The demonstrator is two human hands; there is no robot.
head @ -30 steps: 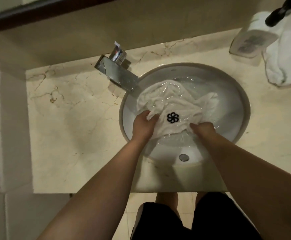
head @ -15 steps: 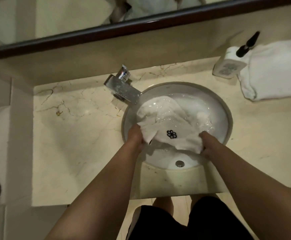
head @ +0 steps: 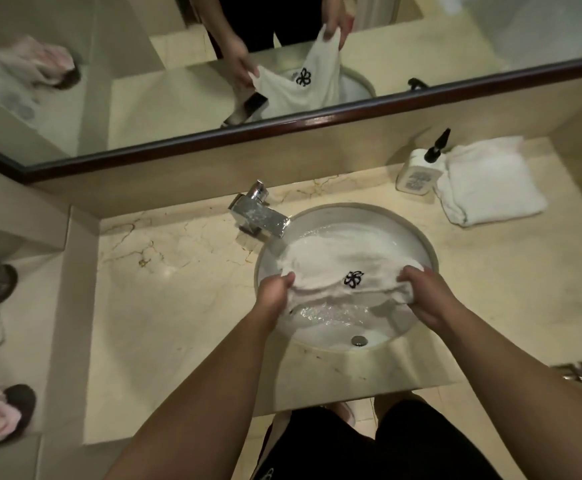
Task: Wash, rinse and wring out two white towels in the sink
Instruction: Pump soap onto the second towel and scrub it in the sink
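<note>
1. White terry cloth, wet and sagging, hangs between the two hands over the basin: this is the embroidered towel [head: 343, 271], marked with a dark flower emblem [head: 353, 279] near its front edge.
2. The left hand [head: 275, 294] grips the towel's left end with its fingers curled round a gathered bunch of cloth; the right hand [head: 424, 292] holds the right end the same way. Holding both ends likely keeps the cloth spread so water can run through it.
3. The towel's far part drapes down into the round sink [head: 424, 244], where water glistens under the cloth. Keeping it low over the bowl means drips fall back inside, not onto the marble counter [head: 178, 299].
4. The chrome faucet [head: 258, 216] sits at the sink's back-left rim, its spout reaching over the towel's far-left corner; whether it is running I cannot tell.
5. A second, folded white towel [head: 490, 181] lies on the counter at the back right, well apart from the sink and apparently dry, so it looks untouched and waiting its turn.
6. A pump soap bottle [head: 419, 174] stands touching that folded towel's left edge, within reach for the washing.
7. The overflow drain [head: 358, 340] shows on the sink's near wall, below the hands.
</note>
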